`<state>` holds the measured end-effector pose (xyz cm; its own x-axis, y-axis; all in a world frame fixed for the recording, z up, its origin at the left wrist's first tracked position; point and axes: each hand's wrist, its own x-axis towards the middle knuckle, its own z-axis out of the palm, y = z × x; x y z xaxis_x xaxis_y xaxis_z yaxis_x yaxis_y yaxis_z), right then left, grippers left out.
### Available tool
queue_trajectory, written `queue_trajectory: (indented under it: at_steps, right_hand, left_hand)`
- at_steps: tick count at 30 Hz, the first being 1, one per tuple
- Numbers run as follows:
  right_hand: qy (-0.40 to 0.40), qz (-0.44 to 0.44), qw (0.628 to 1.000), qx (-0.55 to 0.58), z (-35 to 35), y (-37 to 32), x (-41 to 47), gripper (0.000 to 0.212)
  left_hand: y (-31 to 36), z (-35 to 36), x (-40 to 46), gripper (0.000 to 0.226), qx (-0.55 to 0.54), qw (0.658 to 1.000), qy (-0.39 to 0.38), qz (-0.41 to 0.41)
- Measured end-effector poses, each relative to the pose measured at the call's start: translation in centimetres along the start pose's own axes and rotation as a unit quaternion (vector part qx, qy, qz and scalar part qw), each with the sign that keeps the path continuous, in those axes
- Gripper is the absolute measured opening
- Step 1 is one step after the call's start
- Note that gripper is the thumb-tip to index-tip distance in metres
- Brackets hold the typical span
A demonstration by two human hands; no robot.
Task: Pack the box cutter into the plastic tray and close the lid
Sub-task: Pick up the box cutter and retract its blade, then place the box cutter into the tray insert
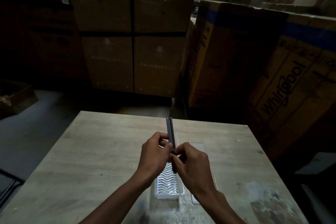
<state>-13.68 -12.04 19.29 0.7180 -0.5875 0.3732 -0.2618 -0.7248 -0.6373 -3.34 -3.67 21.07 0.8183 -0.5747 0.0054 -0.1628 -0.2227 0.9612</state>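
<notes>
Both hands, left hand (154, 148) and right hand (192, 163), pinch box cutter (170, 132) above open plastic tray (168, 185); lid (199, 146) flat beside tray on table (91, 160).

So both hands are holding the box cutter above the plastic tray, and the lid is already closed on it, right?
Not quite. The head view shows the plastic tray open, its ribbed inside bare; the lid lies flat beside it. Left hand and right hand do hold the box cutter above it.
</notes>
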Motion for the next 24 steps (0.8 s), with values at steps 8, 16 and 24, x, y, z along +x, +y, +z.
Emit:
queue_trajectory:
  at_steps: [8,16,24]
  right_hand:
    - [-0.01,0.019,1.0,-0.01,1.5,1.0,0.4,0.016]
    - [-0.103,0.13,0.982,-0.087,5.8,5.1,1.3,0.015]
    - [-0.218,0.182,0.941,-0.184,11.2,7.9,0.1,0.02]
  left_hand:
    - [-1.5,0.2,1.1,0.017,0.015,1.0,-0.001,0.0]
    - [-2.5,-2.5,1.6,0.034,0.282,0.938,0.081,0.184]
    - [-1.5,-5.5,2.0,0.042,0.359,0.891,0.133,0.242]
